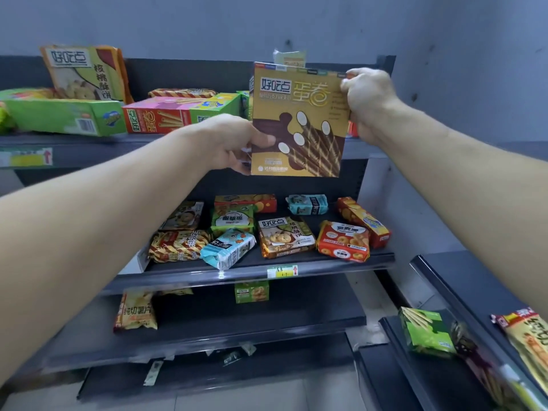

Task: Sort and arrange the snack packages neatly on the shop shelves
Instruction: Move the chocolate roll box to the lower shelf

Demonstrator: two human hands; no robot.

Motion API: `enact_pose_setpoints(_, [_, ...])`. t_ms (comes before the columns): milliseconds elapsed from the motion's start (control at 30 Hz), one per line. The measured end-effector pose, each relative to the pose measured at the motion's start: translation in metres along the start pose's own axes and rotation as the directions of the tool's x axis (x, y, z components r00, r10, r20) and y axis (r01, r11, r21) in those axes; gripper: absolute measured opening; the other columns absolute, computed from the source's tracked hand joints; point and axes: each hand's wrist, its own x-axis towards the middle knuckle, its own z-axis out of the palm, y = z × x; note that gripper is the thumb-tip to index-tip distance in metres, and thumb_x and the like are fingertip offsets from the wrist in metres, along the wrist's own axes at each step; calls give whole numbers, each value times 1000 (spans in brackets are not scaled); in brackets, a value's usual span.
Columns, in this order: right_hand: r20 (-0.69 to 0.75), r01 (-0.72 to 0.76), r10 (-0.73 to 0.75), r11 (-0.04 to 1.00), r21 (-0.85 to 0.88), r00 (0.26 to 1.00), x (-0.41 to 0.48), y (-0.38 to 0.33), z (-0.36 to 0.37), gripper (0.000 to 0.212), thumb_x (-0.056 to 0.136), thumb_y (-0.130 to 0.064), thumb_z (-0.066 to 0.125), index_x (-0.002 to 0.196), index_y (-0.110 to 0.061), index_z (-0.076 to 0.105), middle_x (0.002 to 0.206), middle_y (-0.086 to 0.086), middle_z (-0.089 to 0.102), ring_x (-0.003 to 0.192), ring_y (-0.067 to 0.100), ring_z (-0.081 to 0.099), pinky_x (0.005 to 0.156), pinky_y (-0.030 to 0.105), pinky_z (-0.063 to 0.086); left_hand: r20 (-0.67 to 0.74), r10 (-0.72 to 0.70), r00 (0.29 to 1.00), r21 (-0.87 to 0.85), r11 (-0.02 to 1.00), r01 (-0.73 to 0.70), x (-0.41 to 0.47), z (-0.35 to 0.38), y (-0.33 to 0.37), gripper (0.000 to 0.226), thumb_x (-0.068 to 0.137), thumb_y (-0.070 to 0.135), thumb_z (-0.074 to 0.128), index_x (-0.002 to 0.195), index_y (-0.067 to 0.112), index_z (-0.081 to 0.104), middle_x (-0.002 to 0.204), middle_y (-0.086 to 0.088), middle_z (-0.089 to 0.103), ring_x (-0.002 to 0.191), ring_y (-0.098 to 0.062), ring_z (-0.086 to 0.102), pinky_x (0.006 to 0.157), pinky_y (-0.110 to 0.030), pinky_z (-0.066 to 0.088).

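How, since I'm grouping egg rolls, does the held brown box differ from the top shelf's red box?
The brown box is held upright by left hand and right hand; the red box lies on the top shelf. The brown box pictures dark rolls, the red box lighter ones. Same logo.

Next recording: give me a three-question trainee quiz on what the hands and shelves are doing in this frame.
1. True or false: the left hand and the right hand both hold the gold egg-roll box.
2. Which hand grips the box's upper corner? A) left B) right C) neither
3. How many light-blue packets lie on the middle shelf?
Key: 1 true; 2 B; 3 two.
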Motion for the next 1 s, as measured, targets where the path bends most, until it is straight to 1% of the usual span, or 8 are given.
enact_pose_setpoints(100, [-19, -5, 5, 1000, -12, 1000, -11, 3, 8, 20, 96, -6, 36, 104, -6, 54, 86, 4, 61, 94, 24, 65, 88, 48, 54, 18, 3, 1000, 30, 1000, -3, -5, -8, -9, 27, 86, 8, 65, 112, 11, 61, 103, -8, 70, 90, -25, 68, 67, -39, 54])
enact_pose_setpoints(300, [-39, -54, 54, 999, 7, 998, -27, 7, 24, 37, 98, -10, 39, 134, -11, 46, 97, 2, 64, 88, 16, 65, 74, 34, 57, 68, -7, 998, 34, 999, 4, -11, -26, -27, 23, 85, 6, 65, 107, 11, 62, 105, -9, 70, 94, -26, 68, 76, -43, 55])
enact_pose_setpoints(367, [-37, -65, 65, 998, 0, 997, -34, 8, 29, 32, 98, -11, 37, 128, -13, 51, 92, 1, 66, 83, 14, 66, 68, 32, 57, 86, -13, 996, 34, 999, 10, -12, -32, -31, 17, 85, 5, 65, 100, 12, 62, 103, -9, 70, 93, -27, 68, 80, -46, 54])
enact_pose_setpoints(500, [-25, -84, 84, 996, -21, 996, -43, 12, 36, 23, 99, -13, 35, 98, -20, 57, 100, 6, 68, 93, 19, 67, 87, 42, 55, 134, -37, 990, 45, 998, 32, -13, -41, -43, 11, 86, 6, 63, 95, 12, 61, 102, -10, 69, 93, -28, 67, 74, -43, 54])
enact_pose_setpoints(700, [-21, -128, 128, 991, -30, 992, -56, 25, 42, 17, 98, -11, 44, 89, -21, 54, 96, 4, 63, 94, 19, 64, 86, 40, 55, 156, -64, 986, 57, 997, 56, -12, -42, -65, 12, 86, 3, 63, 95, 9, 60, 99, -11, 69, 90, -30, 67, 76, -45, 54])
enact_pose_setpoints(767, [-13, -139, 139, 989, -53, 990, -60, 32, 41, 12, 97, -11, 47, 98, -18, 56, 92, 2, 62, 93, 20, 64, 86, 41, 55, 141, -44, 989, 25, 999, 41, -9, -39, -73, 14, 85, -2, 62, 90, 11, 59, 94, -8, 69, 87, -28, 67, 73, -46, 55])
enact_pose_setpoints(867, [5, -167, 169, 977, -133, 986, -64, 40, 38, 33, 97, -12, 48, 129, -14, 50, 109, 5, 61, 105, 22, 61, 87, 38, 53, 81, -2, 997, -1, 1000, 2, -3, -31, -84, 24, 82, -7, 63, 87, 14, 52, 89, -4, 67, 83, -24, 65, 64, -38, 54])
enact_pose_setpoints(1000, [19, -152, 160, 963, -221, 987, -63, 54, 34, 44, 95, -9, 50, 138, -12, 44, 122, 4, 56, 108, 19, 55, 87, 33, 50, -10, 14, 1000, 1, 1000, -14, 12, -21, -98, 39, 79, -5, 68, 105, 15, 46, 109, -10, 64, 102, -29, 61, 87, -45, 53])
